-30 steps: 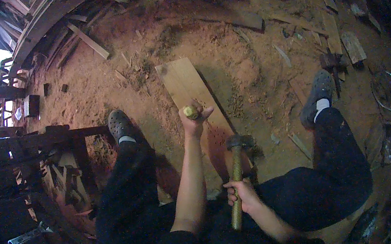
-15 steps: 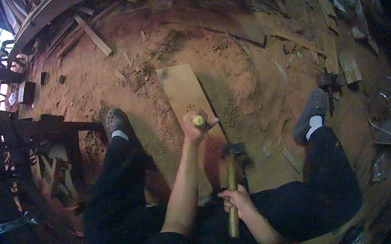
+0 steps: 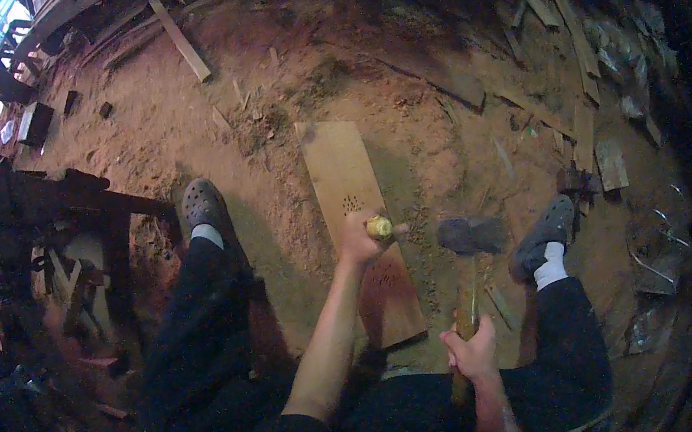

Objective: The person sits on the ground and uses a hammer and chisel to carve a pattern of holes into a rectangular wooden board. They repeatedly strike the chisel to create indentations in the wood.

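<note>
Hammer swung rightward | hands apart, clamped on it and yellow-ended tool | board pale (dark-pitted)

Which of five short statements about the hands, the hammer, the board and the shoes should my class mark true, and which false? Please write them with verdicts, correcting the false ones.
1. The right hand grips the handle of a hammer. True.
2. The left hand is empty. False: the left hand holds a tool with a yellowish round end.
3. The board has clusters of small dark marks on it. True.
4. The hammer head rests on the board. False: the hammer head is off to the right of the board.
5. Both shoes are white. False: the shoes are grey; the socks are white.
</note>
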`<state>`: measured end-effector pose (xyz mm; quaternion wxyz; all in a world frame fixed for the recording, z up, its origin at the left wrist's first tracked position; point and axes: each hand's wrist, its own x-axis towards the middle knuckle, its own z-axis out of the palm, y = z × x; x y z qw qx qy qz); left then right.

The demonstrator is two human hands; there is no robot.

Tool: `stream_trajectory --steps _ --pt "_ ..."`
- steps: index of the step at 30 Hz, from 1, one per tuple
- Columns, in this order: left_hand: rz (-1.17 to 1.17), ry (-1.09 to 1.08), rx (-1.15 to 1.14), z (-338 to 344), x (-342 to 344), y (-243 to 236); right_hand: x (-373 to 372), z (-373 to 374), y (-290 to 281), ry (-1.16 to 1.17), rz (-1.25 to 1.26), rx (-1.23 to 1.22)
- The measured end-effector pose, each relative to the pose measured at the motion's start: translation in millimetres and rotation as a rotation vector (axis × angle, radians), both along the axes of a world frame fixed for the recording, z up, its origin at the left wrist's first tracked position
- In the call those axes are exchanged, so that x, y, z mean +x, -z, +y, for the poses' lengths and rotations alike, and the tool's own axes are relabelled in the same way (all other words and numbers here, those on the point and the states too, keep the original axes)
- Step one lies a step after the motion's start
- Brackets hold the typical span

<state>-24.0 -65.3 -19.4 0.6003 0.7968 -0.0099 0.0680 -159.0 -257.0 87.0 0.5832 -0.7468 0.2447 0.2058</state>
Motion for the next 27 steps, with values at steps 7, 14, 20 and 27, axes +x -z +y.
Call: stream_trajectory --steps 7,14,20,27 --pt "0.044 0.013 -0.010 0 -1 33 6 11 -6 -0.289 -0.245 -0.506" --pt "0.008 0.040 0.123 1 -1 13 2 20 8 -0.264 -0.222 -0.449" --pt "0.095 0.046 -0.031 -3 -6 -11 5 24 -3 -0.238 -0.144 -0.446" --pt "-0.016 0.081 0.014 -8 -3 2 7 18 15 -0.248 -0.384 -0.522"
